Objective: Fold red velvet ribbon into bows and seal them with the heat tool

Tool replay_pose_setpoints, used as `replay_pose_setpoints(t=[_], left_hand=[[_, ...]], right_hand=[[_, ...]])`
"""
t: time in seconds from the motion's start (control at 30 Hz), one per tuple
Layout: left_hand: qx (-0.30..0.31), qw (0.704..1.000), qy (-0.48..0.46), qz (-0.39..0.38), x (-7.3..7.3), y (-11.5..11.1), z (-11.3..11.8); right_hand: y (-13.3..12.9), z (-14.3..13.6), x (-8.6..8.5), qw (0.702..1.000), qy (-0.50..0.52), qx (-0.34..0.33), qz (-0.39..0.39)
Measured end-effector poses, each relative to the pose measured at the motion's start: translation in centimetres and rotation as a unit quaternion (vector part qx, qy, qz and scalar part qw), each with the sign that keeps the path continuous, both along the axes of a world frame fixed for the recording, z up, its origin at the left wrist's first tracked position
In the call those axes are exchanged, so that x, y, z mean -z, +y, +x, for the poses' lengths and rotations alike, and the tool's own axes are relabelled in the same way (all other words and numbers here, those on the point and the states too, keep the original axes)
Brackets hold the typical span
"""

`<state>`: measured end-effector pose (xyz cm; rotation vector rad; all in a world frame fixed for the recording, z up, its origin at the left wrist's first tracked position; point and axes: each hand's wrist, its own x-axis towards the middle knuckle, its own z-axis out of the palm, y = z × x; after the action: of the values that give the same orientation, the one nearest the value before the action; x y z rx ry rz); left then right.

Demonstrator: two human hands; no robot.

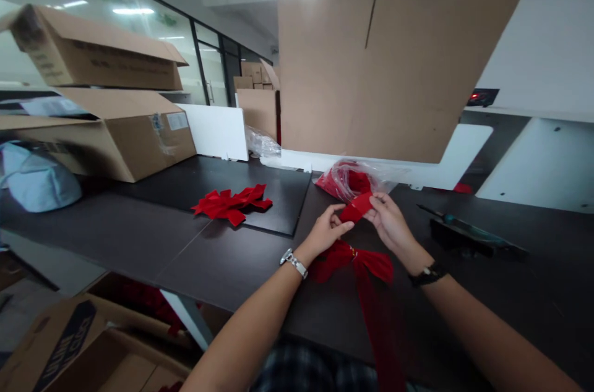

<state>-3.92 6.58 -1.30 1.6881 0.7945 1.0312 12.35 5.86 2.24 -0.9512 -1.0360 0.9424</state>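
Observation:
A short piece of wide red ribbon (356, 209) is stretched between my two hands above the dark table. My left hand (325, 232) pinches its left end between thumb and fingers. At the other end, my right hand (390, 224) grips the ribbon with the fingers closed. Just below them lies a red bow (338, 259), tied at its middle with something thin and gold, its long tail hanging over the table's front edge. Behind my hands is a clear plastic bag (378, 172) with rolled red ribbon in it. Several red ribbon pieces (229, 203) are heaped to the left.
The heap rests on a black board (171, 185). Cardboard boxes (143, 138) are stacked at the left beside a light-blue cloth item (39, 178). A phone-like device on a stand (473, 234) is at the right. A big cardboard sheet (371, 70) rises behind; open boxes (60, 342) sit below.

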Motion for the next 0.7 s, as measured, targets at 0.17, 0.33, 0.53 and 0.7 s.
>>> replay_pose_setpoints(t=[0.17, 0.33, 0.53, 0.7], left_hand=[[0.038, 0.997, -0.045, -0.056, -0.1, 0.4, -0.5], [-0.084, 0.983, -0.097, -0.133, 0.1, 1.5, -1.2], [-0.106, 0.973, -0.081, -0.186, 0.0, 1.9, -1.5], [-0.067, 0.994, 0.0, -0.088, 0.3, 1.6, -1.2]], right_hand=[[-2.6, 0.3, 1.4, 0.999, 0.034, -0.007, -0.01], [-2.3, 2.6, 2.3, 0.998, 0.039, 0.038, -0.013], [-1.8, 1.7, 2.9, 0.999, -0.022, 0.017, -0.024], [-2.5, 0.9, 2.5, 0.998, -0.068, -0.005, 0.015]])
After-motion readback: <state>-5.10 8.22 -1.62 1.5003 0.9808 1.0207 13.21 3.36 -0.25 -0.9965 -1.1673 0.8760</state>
